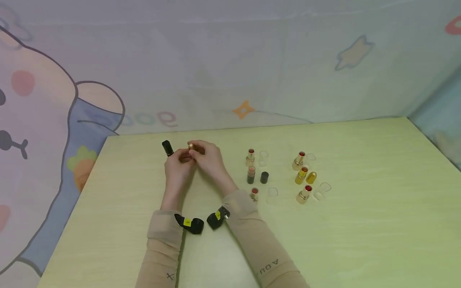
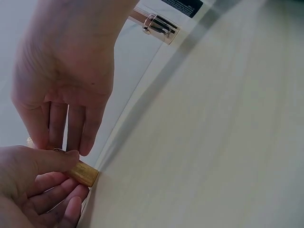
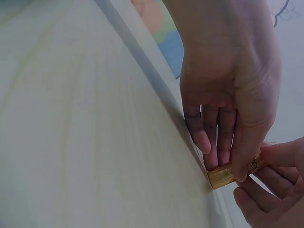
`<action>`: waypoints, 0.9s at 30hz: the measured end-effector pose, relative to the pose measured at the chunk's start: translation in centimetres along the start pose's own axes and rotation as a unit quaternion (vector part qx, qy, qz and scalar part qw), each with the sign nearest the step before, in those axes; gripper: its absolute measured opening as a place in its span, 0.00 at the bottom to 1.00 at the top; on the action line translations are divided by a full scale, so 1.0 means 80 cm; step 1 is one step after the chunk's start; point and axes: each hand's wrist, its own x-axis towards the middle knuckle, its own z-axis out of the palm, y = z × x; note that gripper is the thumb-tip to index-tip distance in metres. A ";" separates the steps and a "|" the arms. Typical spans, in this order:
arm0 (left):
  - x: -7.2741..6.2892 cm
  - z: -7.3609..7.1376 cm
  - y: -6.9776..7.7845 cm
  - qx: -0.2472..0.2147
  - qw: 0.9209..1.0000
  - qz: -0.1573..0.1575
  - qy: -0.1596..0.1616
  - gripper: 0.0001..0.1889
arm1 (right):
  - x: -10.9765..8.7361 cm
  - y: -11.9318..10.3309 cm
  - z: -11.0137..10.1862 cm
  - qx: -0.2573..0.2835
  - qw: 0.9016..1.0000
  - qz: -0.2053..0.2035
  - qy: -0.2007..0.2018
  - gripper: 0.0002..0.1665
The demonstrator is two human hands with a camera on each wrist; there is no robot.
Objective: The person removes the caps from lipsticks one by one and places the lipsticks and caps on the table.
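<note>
Both hands hold one gold lipstick tube (image 1: 191,147) (image 2: 84,173) (image 3: 221,176) above the left part of the table. My left hand (image 1: 179,166) (image 2: 28,180) (image 3: 230,80) grips the flat-ended part between thumb and fingers. At the tube's other, rounded end, the fingertips of my right hand (image 1: 210,160) (image 2: 66,66) (image 3: 282,190) pinch it. Whether that end is a separate cap cannot be told, as fingers cover much of it. Just beyond the left hand, a black lipstick tube (image 1: 167,147) stands on the table, its lower part hidden.
Right of the hands are several uncapped lipsticks, among them a pink one (image 1: 251,175) with a black cap (image 1: 264,177) and a gold one (image 1: 301,175) with its gold cap (image 1: 311,177). Clear caps (image 1: 273,194) lie beside others. A printed cloth (image 1: 216,72) hangs behind the table (image 1: 378,208).
</note>
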 end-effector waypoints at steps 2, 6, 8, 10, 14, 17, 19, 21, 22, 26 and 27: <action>0.000 -0.001 0.001 0.003 1.000 0.001 0.004 0.15 | 0.000 0.000 0.001 -0.004 1.000 -0.003 0.000 0.17; -0.001 -0.003 0.001 0.007 1.000 0.003 0.009 0.13 | -0.001 -0.001 0.002 -0.006 1.000 -0.006 -0.003 0.17; -0.002 -0.004 0.000 0.011 1.000 0.004 0.008 0.12 | -0.002 -0.001 0.002 -0.006 1.000 -0.004 -0.004 0.17; -0.002 -0.005 0.000 0.015 1.000 0.005 0.006 0.11 | -0.003 -0.002 0.001 -0.005 1.000 -0.003 -0.003 0.16; -0.003 -0.005 0.000 0.027 1.000 0.012 0.001 0.11 | -0.003 0.000 0.000 -0.010 1.000 -0.002 -0.002 0.16; -0.003 -0.006 0.001 0.032 0.999 0.019 -0.003 0.11 | -0.002 0.002 -0.001 -0.012 1.000 -0.001 -0.001 0.15; -0.003 -0.007 0.002 0.032 0.999 0.024 -0.009 0.11 | -0.003 0.002 -0.003 -0.011 1.000 0.001 0.001 0.15; -0.003 -0.008 0.002 0.032 0.999 0.028 -0.017 0.11 | -0.003 0.003 -0.004 -0.011 1.000 0.004 0.002 0.14; -0.003 -0.008 0.002 0.033 0.999 0.030 -0.021 0.11 | -0.003 0.002 -0.006 -0.009 1.000 0.007 0.003 0.14; 0.001 -0.008 0.003 0.039 0.998 0.038 -0.038 0.11 | -0.004 0.002 -0.010 -0.007 1.000 0.011 0.008 0.13; 0.003 -0.008 0.003 0.040 0.998 0.039 -0.042 0.11 | -0.004 0.002 -0.011 -0.006 1.000 0.011 0.009 0.13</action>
